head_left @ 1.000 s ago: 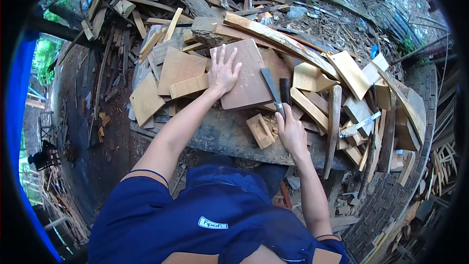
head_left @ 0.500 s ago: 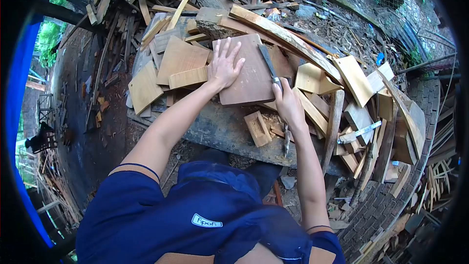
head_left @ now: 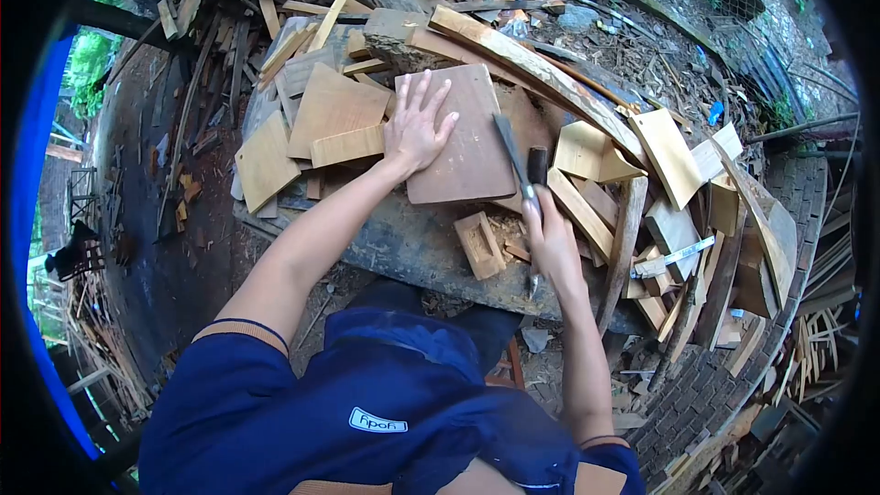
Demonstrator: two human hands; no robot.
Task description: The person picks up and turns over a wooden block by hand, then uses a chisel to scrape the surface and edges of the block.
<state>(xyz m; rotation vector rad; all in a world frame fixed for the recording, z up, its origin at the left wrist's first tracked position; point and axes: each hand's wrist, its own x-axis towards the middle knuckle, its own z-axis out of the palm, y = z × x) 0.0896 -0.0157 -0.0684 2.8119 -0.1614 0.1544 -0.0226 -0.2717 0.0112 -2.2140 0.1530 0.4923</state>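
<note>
My left hand [head_left: 417, 133] lies flat with spread fingers on the left part of a reddish-brown wooden board [head_left: 463, 151], pressing on its upper face. In my right hand [head_left: 552, 236] is the handle of a long, narrow, dark flat file [head_left: 510, 148]. Its blade points away from me and runs along the board's right edge. Just beyond my right fingers sits a short dark cylindrical thing [head_left: 537, 165], whose kind I cannot make out. A small hollowed wooden block [head_left: 479, 245] rests nearer to me, below the board.
The worn workbench [head_left: 367, 243] carries angled pieces of pale wood [head_left: 266, 163] at left. On the right are a cut wooden panel [head_left: 666, 158], a folding rule [head_left: 674, 258] and several offcuts. A long curved plank [head_left: 536, 69] lies behind, with scrap wood beyond.
My right hand has drawn the file toward me and slightly right along the board's edge, and the blade has turned more edge-on. My left hand stays on the board.
</note>
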